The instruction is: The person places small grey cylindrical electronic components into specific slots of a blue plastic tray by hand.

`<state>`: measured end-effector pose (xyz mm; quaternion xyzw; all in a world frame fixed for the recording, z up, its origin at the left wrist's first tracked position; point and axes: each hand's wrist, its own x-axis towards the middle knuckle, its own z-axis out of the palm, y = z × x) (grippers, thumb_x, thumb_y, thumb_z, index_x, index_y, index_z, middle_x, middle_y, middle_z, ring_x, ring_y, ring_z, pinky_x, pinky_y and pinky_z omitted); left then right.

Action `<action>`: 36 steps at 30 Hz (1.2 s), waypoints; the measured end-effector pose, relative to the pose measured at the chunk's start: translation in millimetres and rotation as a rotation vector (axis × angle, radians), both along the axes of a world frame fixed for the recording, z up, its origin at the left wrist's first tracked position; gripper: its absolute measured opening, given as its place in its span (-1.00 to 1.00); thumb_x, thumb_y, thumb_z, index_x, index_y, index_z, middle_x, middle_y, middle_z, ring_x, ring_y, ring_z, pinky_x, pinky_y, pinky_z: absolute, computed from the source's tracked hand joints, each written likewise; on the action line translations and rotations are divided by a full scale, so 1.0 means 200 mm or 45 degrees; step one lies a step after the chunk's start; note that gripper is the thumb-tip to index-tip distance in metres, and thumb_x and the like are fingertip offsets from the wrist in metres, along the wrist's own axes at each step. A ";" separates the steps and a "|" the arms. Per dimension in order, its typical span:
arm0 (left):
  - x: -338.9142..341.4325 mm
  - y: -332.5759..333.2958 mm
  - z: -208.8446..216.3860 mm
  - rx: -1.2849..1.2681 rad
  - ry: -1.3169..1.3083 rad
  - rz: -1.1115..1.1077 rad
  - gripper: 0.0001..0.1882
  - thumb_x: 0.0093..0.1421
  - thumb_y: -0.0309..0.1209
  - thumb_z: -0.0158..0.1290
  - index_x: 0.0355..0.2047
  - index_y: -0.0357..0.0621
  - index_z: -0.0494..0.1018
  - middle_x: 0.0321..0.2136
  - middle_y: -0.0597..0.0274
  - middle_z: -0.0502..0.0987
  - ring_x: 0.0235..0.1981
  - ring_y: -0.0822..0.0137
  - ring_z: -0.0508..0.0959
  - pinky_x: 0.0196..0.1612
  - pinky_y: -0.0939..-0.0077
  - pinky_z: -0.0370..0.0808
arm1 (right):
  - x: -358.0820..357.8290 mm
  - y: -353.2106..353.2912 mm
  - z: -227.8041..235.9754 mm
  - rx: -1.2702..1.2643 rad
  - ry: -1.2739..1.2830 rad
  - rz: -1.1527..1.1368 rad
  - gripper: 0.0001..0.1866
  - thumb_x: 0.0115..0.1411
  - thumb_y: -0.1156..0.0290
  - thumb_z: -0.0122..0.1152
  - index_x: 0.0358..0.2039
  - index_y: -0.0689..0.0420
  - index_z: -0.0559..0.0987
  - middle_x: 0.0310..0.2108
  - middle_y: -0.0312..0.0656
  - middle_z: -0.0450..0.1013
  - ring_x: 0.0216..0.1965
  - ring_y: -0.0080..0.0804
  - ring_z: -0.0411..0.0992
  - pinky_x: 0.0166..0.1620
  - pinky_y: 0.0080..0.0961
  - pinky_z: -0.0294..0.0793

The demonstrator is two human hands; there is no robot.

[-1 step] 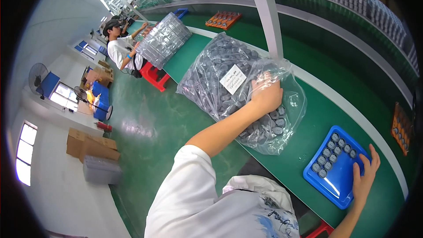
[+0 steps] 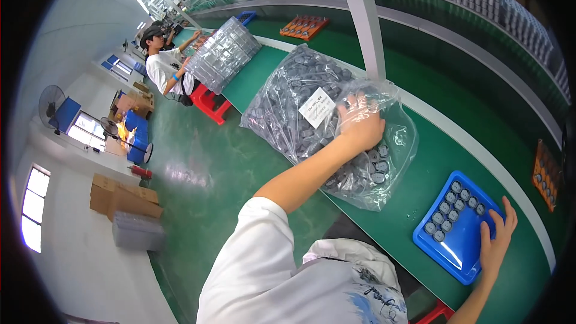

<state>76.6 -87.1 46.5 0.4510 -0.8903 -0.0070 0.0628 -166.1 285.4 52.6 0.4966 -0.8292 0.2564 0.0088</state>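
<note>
A large clear plastic bag [image 2: 285, 99] full of small grey round parts lies on the green bench, with a white label [image 2: 317, 108] on it. My left hand [image 2: 363, 125] reaches into its mouth, fingers stretched and a little apart under the film; I see no part held between them. Some loose grey parts [image 2: 378, 167] show inside the bag beside my wrist. To the right is a blue tray [image 2: 462, 251] with several similar grey parts [image 2: 445, 216] in slanting rows at its far left side. My right hand [image 2: 497, 237] rests at the tray's right edge, fingers spread and thumb over the rim.
Another bag of clear packed trays [image 2: 223, 54] sits farther along the bench, near a seated person [image 2: 165, 69] on a red stool [image 2: 210, 105]. A white post [image 2: 363, 24] rises behind my bag. Orange trays [image 2: 304, 26] lie beyond the pale rail [image 2: 456, 126].
My left hand has shifted slightly inside the bag, and its fingers look more stretched out. My right hand and the tray have stayed in place.
</note>
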 end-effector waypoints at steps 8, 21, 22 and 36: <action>-0.07 -0.04 -0.10 -0.086 0.050 0.082 -0.44 0.29 -0.11 0.05 0.21 -0.13 0.35 0.32 -0.41 0.17 0.24 -0.49 0.28 0.11 -0.40 0.34 | -0.01 0.00 -0.01 -0.019 -0.068 -0.012 -0.75 0.18 0.48 0.25 -0.11 0.19 0.56 0.35 -0.09 0.26 0.41 0.01 0.09 0.41 -0.07 0.08; 0.00 0.06 -0.04 -0.139 0.094 -0.188 -0.77 0.13 -0.43 0.05 -0.18 -0.18 0.48 -0.07 -0.21 0.49 -0.15 -0.19 0.59 -0.05 -0.06 0.46 | 0.01 0.02 0.01 -0.011 -0.091 -0.018 -0.73 0.18 0.50 0.23 -0.08 0.19 0.56 0.36 -0.07 0.25 0.41 -0.03 0.12 0.40 -0.12 0.14; 0.00 0.05 -0.05 -0.171 0.095 -0.209 -0.77 0.12 -0.44 0.06 -0.19 -0.18 0.48 -0.11 -0.20 0.50 -0.23 -0.17 0.61 -0.10 -0.03 0.50 | 0.01 0.02 0.02 -0.018 -0.109 -0.016 -0.72 0.18 0.50 0.23 -0.08 0.19 0.56 0.36 -0.07 0.25 0.40 -0.03 0.13 0.39 -0.13 0.15; 0.01 0.01 0.08 -0.082 0.764 -0.354 -0.87 0.03 -0.49 0.12 -0.39 -0.24 0.50 -0.31 -0.08 0.54 -0.45 -0.12 0.58 -0.34 0.13 0.55 | -0.07 0.05 -0.02 -0.111 -0.136 0.004 -0.71 0.23 0.52 0.17 -0.02 0.18 0.55 0.37 -0.03 0.24 0.39 -0.04 0.17 0.40 -0.14 0.15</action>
